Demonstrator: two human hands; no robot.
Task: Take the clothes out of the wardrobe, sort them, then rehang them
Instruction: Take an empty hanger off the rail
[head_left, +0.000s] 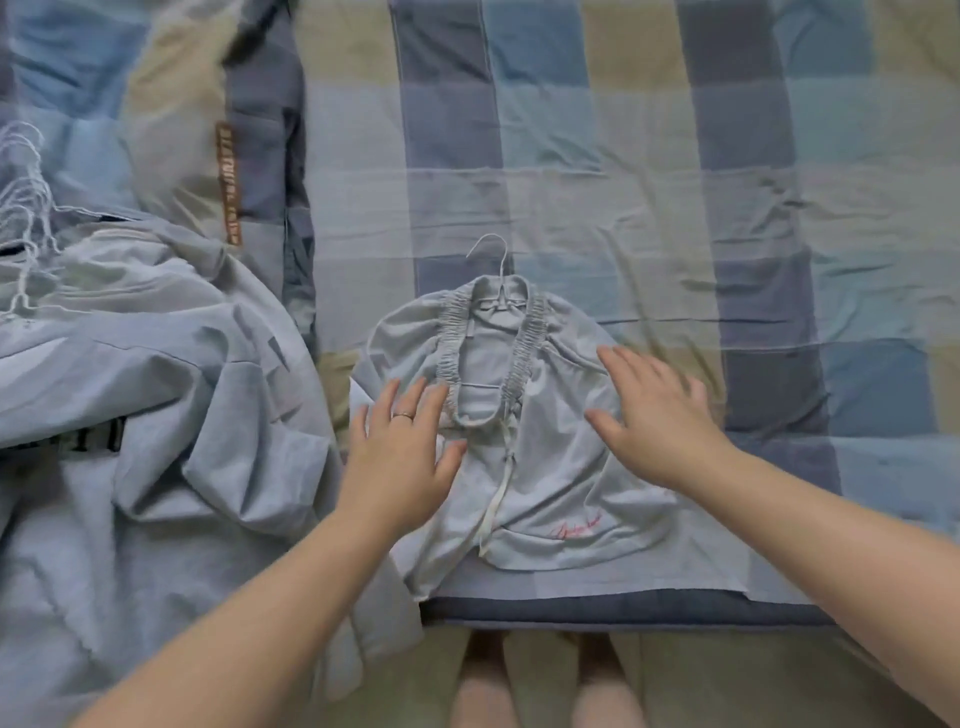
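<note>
A checked bedcover (675, 156) fills the view. Along its left edge sprawls a heap of pale clothes (156, 389) (wire hangers tangled at its far end). A white top (545, 467) lies flat at the middle of the near edge. The left hand (400, 452) and right hand (660, 421) lie over its two sides, fingers straight and spread, gripping nothing. Its hanger (491, 249) hooks toward the far edge.

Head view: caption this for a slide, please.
Left hand and right hand open over a pale top on its wire hanger, on a checked bedspread.
</note>
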